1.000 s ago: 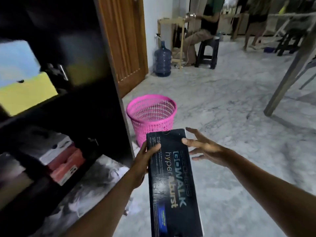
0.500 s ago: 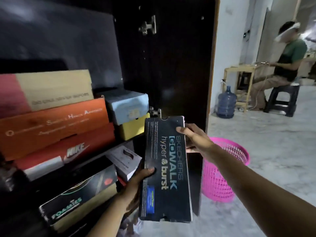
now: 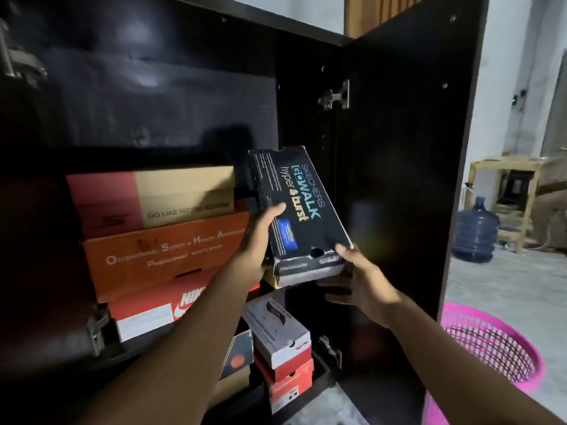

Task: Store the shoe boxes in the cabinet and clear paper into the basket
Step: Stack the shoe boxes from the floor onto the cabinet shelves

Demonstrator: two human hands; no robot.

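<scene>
- Head view, and I've got the black shoe box (image 3: 299,210) up in both hands at the open cabinet (image 3: 399,148), far end tipped up and leaning left toward the shelf
- My left hand (image 3: 260,237) grips the box's left long side, thumb laid over the lid beside the blue label
- My right hand (image 3: 359,283) cups the near end from underneath, one fingertip hooked over the lid's corner
- The box sits in the gap between the stack of boxes on the left and the cabinet's right wall, its far end level with the tan and red box (image 3: 153,197) that tops the stack
- Under that one lie the orange box (image 3: 165,253) and the red Nike box (image 3: 153,311); on the shelf below, a white box (image 3: 276,329) rests on a red one
- The step, as I read it: storing this box, lined up at the shelf mouth but not yet set down
- What it lands on I can't tell, my hands and the box hide that spot
- Next move calls for levelling the box, sliding it straight back beside the stack, keeping it off the door hinge (image 3: 336,96) side, then letting go with both hands
- Pink basket (image 3: 491,348) waits on the floor to the right of the cabinet door for the paper part
</scene>
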